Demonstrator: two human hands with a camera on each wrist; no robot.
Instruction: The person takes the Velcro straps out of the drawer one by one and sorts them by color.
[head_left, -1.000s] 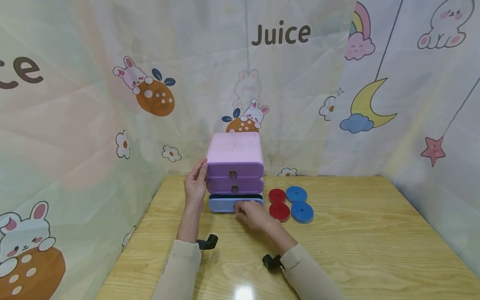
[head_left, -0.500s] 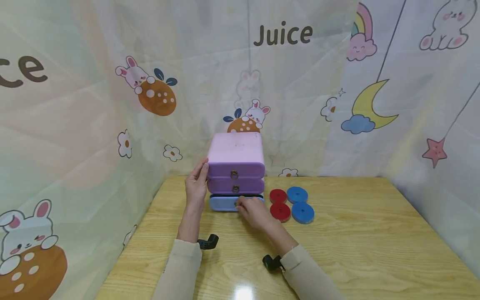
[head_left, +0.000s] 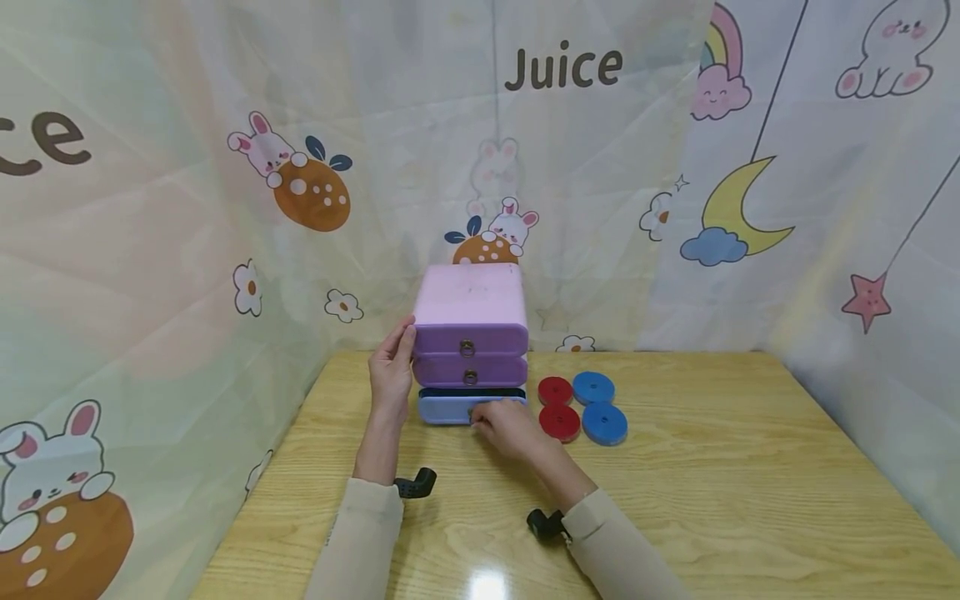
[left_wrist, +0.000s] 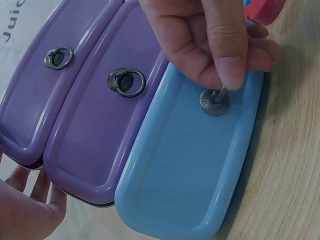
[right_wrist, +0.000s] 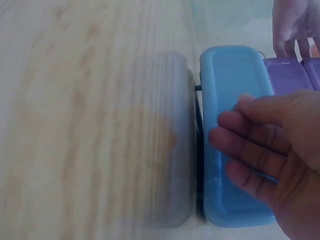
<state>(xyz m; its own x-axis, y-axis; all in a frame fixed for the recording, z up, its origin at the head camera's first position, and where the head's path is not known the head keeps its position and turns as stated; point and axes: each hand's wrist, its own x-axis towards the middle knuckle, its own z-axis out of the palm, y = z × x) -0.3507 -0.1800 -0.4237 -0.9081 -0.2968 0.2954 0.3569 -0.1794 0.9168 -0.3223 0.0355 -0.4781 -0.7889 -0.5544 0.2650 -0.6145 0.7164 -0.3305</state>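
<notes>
A pink-topped drawer unit (head_left: 468, 293) is set upright on the wooden surface (head_left: 735, 483). The hands are kept apart. The ring pull (left_wrist: 222, 94) of the lowest, light-blue drawer (left_wrist: 175, 160) is pinched by the right hand (head_left: 510, 428) between thumb and fingers. The unit's left side is touched near its top by the left hand (head_left: 390, 375), its fingers laid against it. A dark strip (head_left: 465, 392) is seen above the light-blue front. Two purple drawers (head_left: 442, 372), each fitted with a ring, are stacked above. Two red discs (head_left: 551, 423) and two blue discs (head_left: 613, 425) are laid flat beside the unit, on the right.
</notes>
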